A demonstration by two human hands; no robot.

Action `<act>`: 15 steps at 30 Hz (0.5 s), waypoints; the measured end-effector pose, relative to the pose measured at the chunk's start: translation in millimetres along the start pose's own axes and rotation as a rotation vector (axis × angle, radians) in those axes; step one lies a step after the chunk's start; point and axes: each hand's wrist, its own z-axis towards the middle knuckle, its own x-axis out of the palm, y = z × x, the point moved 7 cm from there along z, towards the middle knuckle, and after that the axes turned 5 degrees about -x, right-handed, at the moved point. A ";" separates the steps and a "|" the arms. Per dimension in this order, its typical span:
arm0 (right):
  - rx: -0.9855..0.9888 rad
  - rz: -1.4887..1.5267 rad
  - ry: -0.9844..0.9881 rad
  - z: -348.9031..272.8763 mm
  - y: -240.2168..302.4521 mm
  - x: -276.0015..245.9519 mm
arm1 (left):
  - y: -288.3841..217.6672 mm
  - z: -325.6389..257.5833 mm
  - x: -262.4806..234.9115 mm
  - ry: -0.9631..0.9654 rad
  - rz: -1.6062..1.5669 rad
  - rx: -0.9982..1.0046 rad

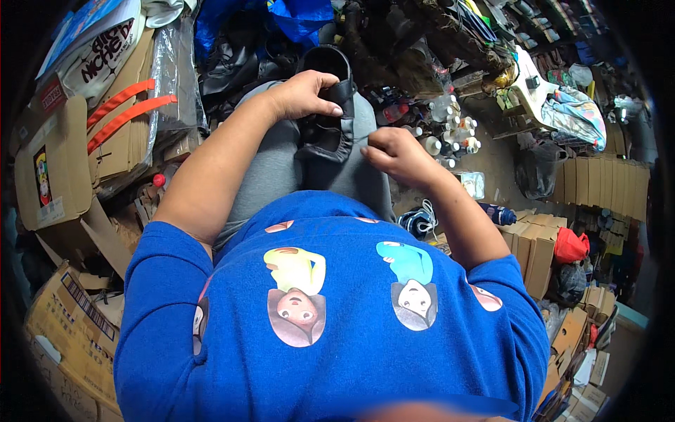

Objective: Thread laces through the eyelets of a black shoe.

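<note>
A black shoe (336, 149) lies across my lap, on grey trousers (261, 156), its opening facing up. My left hand (304, 95) grips the shoe near its middle, with the thumb on its side edge and the fingers partly hidden. Just to the right of the shoe, and apart from it, my right hand (399, 156) is closed with the fingers curled in. Whether anything thin is pinched in it I cannot make out. More black shoes (230, 65) are piled beyond my knees, beside a blue plastic bag (299, 20).
Cardboard boxes (62, 165) and orange straps (131, 125) crowd the left. Several small bottles (460, 130) stand on the floor at right, near a white plastic chair (529, 84). A coil of cord (420, 219) lies by my right forearm. Stacked cardboard (531, 246) fills the lower right.
</note>
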 end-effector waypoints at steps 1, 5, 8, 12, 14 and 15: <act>-0.044 0.078 -0.034 -6.5 4.8 -3.4 | 1.7 -0.1 -1.3 0.002 0.010 -0.010; 0.078 0.249 -0.176 -21.8 3.7 -19.4 | -3.5 -4.8 -2.5 0.121 -0.095 -0.101; -0.015 0.100 -0.254 -10.0 5.4 -19.7 | -5.6 -12.3 -4.7 0.280 -0.101 -0.113; 0.014 -0.069 -0.177 2.3 -1.1 -12.8 | -8.0 -12.3 -4.6 0.214 -0.011 -0.056; -0.006 -0.118 -0.185 4.9 -4.3 -12.3 | -6.9 -9.9 -2.7 0.156 0.002 -0.041; -0.026 -0.163 -0.194 5.8 -3.9 -12.3 | -8.9 -10.4 -2.3 0.099 0.017 -0.029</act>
